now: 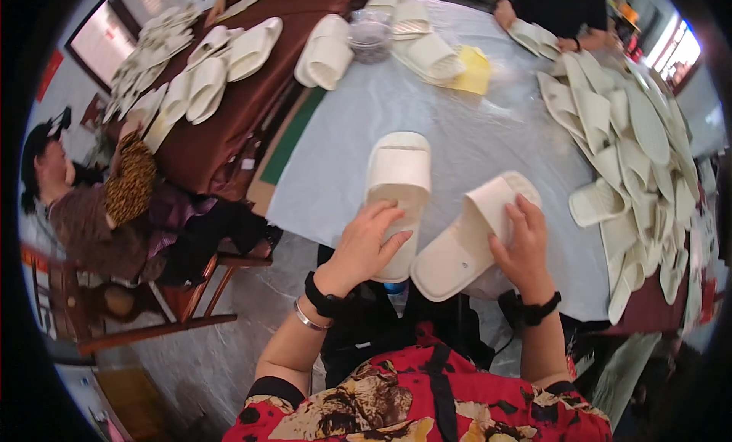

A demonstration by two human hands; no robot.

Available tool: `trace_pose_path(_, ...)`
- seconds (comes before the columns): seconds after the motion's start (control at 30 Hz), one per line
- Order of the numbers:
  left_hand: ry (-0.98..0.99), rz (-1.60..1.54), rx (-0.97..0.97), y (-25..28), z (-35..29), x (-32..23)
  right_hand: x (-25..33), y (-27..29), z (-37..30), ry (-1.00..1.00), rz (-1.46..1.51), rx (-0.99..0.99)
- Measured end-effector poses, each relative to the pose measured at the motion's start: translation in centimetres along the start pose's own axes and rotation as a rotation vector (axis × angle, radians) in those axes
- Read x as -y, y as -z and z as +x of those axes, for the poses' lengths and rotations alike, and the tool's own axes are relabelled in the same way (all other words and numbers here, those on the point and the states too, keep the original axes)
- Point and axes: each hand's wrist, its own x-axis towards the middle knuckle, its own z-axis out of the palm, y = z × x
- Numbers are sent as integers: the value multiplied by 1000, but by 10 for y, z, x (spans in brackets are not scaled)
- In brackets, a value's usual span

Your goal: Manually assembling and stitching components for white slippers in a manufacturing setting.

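Two cream open-toed slippers lie in front of me at the near edge of the covered table, toes pointing away. My left hand (374,240) rests on the left slipper (399,163), fingers spread at the rear of its strap and thumb extended over the insole. The right slipper (465,247) is angled, its toe toward the upper right and its heel close to the left slipper's heel. My right hand (528,247) has its fingers curled at the outer side of that strap, with the thumb near the opening. The undersides of both slippers are hidden.
A large heap of slippers (629,152) covers the table's right side. Farther back are a clear round container (370,36), a yellow sheet (473,70) and more slippers. At left, a seated person (91,190) works beside a brown-covered table (206,141). Other people's hands handle slippers across the table.
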Motion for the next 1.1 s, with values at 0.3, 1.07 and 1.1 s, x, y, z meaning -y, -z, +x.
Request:
trace_pose_path(0.3,5,94,186,-46,42,17,-12,-18,26,268,177,33)
trace_pose_path(1.07,-93,178,117,-43,34,25,-87,-20,63,176,-210,171)
trace_pose_path(1.1,-67,172,125,-43,35,22,-79,-11,63,151,-139,117)
